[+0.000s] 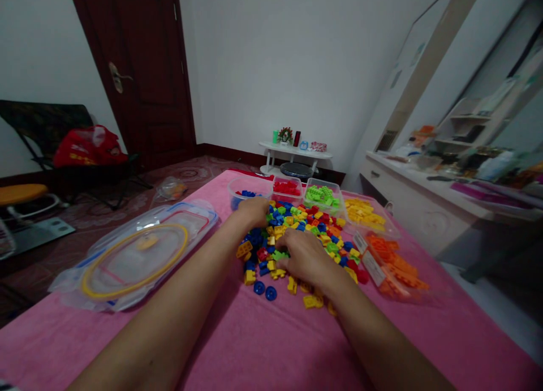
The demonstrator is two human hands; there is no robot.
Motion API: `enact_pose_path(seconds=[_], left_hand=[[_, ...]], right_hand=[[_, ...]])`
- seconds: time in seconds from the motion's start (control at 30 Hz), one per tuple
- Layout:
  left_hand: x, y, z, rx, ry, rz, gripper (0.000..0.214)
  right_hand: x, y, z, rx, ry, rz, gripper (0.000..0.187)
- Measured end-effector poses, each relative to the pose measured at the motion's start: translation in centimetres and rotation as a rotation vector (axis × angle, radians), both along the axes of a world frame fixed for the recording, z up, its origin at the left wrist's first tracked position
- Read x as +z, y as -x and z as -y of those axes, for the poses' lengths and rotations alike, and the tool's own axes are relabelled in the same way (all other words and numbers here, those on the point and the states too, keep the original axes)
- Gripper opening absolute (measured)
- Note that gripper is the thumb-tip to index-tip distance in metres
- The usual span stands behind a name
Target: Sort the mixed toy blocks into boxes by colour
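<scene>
Heap of mixed coloured plastic blocks (303, 224) on the pink tabletop (263, 346). My left hand (254, 211) curls at its far-left edge, beside the clear tub of blue blocks (233, 196); my right hand (307, 258) lies palm-down on it. Whether either grip is clamped, I cannot tell. Best pinch single blocks lightly, without scattering neighbours.

The left hand (253, 211) and right hand (306, 259) bury fingertips in the brick pile (316, 226) — grip unseen.

I see a dim, dull room; the door (139, 68) is nearly black. Right of it, the dresser (428, 204) smears into blur, and straight lines bow at the edges.
</scene>
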State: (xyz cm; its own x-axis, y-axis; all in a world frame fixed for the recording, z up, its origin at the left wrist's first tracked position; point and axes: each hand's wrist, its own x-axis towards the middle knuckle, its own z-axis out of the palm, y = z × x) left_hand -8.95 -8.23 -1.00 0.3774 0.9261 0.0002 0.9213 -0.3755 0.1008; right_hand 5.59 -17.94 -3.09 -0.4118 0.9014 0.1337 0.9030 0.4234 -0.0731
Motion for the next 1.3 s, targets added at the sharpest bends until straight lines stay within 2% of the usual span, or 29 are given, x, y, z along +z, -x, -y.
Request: enact_pose_path(seconds=[0.07,0.17,0.27,0.33,0.4,0.47,0.57,0.67,0.83,1.0,1.1,1.2,1.3], left_hand=[[0.4,0.1,0.0,-0.009,-0.01,0.006,0.032],[0.7,0.0,0.0,-0.082,-0.009,0.06,0.028],[0.8,-0.2,0.1,-0.125,0.148,0.28,0.035],[0.9,-0.5,0.2,-0.118,0.301,0.446,0.04],[1.0,-0.7,0.3,-0.121,0.391,0.533,0.035],[1.1,-0.9,0.4,-0.139,0.404,0.549,0.027],[1.3,-0.8,0.4,-0.154,0.368,0.529,0.02],[1.7,-0.7,0.7,-0.181,0.358,0.5,0.019],[2.0,-0.6,1.0,-0.239,0.401,0.433,0.022],[1.4,-1.0,1.0,-0.389,0.451,0.406,0.027],[0.9,-1.4,1.0,-0.393,0.465,0.46,0.029],[0.6,-1.9,1.1,-0.361,0.467,0.541,0.035],[0.5,-2.4,1.1,-0.303,0.487,0.657,0.044]], right_hand=[[-0.2,0.4,0.2,-0.009,-0.026,0.031,0.013],[-0.6,0.2,-0.1,-0.021,-0.019,-0.039,0.01],[-0.3,-0.8,-1.0,-0.074,0.024,-0.171,0.004],[0.3,-1.7,-1.6,-0.126,0.005,-0.26,0.007],[0.9,-2.6,-2.0,-0.167,-0.039,-0.335,0.007],[1.4,-3.4,-2.1,-0.187,-0.048,-0.368,0.008],[1.8,-4.7,-2.1,-0.201,0.022,-0.316,0.007],[2.3,-6.5,-2.2,-0.246,0.107,-0.205,0.008],[3.7,-8.8,-2.0,-0.278,0.157,-0.113,0.011],[3.6,-7.6,-0.9,-0.213,0.247,-0.018,0.029],[3.1,-6.7,-0.6,-0.237,0.26,-0.006,0.022],[3.0,-6.9,-1.0,-0.202,0.259,-0.082,0.009],[3.5,-7.3,-1.5,-0.157,0.173,-0.353,0.016]])
